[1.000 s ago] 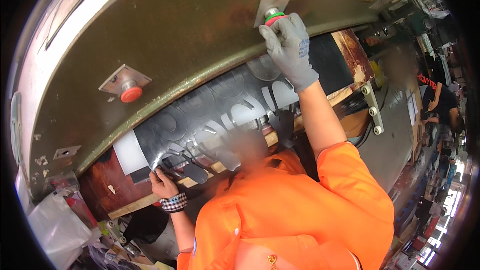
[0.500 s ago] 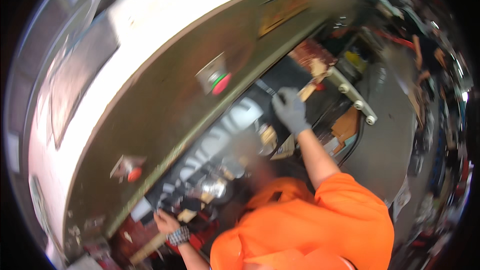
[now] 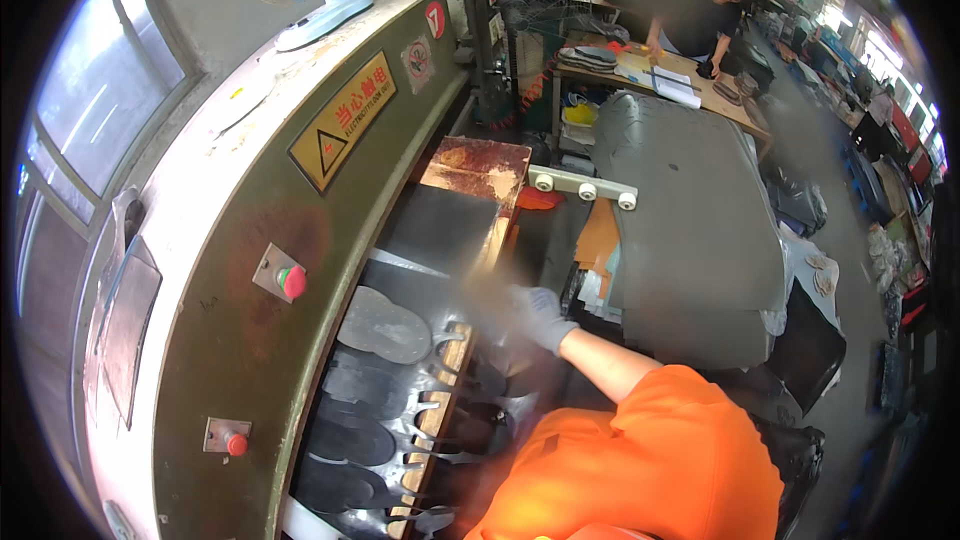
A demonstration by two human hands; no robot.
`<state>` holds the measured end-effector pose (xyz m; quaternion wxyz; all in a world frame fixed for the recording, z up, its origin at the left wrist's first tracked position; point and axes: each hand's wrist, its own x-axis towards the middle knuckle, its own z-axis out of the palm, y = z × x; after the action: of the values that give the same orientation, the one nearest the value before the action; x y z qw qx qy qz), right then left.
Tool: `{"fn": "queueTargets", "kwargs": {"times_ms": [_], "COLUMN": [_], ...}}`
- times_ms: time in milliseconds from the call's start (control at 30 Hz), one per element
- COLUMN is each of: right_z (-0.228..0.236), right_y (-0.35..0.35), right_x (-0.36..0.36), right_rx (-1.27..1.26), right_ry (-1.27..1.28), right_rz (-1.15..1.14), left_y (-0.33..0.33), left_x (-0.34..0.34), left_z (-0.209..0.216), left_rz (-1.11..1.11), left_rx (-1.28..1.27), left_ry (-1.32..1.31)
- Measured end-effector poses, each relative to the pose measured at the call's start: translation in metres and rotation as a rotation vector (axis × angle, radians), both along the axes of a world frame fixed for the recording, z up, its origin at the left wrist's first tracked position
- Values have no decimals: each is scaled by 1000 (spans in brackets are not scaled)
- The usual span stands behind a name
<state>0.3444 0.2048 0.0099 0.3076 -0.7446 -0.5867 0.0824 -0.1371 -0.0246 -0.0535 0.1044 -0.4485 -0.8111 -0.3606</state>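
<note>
1 gloved right hand (image 3: 538,315) has dropped from the red button (image 3: 293,282) to the black sheet (image 3: 400,325), grip unclear

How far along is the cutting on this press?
Done: sole-shaped cutouts show across the dark sheet. In hand: the gloved right hand is at the sheet's edge, blurred, its grip unclear. Left: the uncut dark area further along. The left hand is out of view.

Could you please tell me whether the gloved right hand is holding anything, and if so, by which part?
It cannot be told: the grey-gloved right hand is motion-blurred over the dark cutting sheet, and no held object shows clearly. The left hand is out of view.
</note>
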Motion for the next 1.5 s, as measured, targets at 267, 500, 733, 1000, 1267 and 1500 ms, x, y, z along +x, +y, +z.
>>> {"fn": "queueTargets", "kwargs": {"times_ms": [267,500,733,1000,1267,1500], "right_z": [27,-1,36,19,-13,25], "right_y": [-16,-38,16,46,25,-11], "right_x": [-52,-59,-25,98,143,38], "right_rx": [15,40,-112,57,-100,268], "right_ry": [-206,-240,935,220,-185,121], "right_rz": [440,371,387,117,173,627], "left_y": [-42,-89,51,194,167,180], "left_x": [1,37,140,310,327,315], "left_z": [26,32,97,73,77,63], "left_rz": [-72,-9,-289,-1180,-1174,-999], "left_rx": [-47,-55,-132,-358,-545,-270], "left_ry": [-378,-445,-229,31,77,-646]}}
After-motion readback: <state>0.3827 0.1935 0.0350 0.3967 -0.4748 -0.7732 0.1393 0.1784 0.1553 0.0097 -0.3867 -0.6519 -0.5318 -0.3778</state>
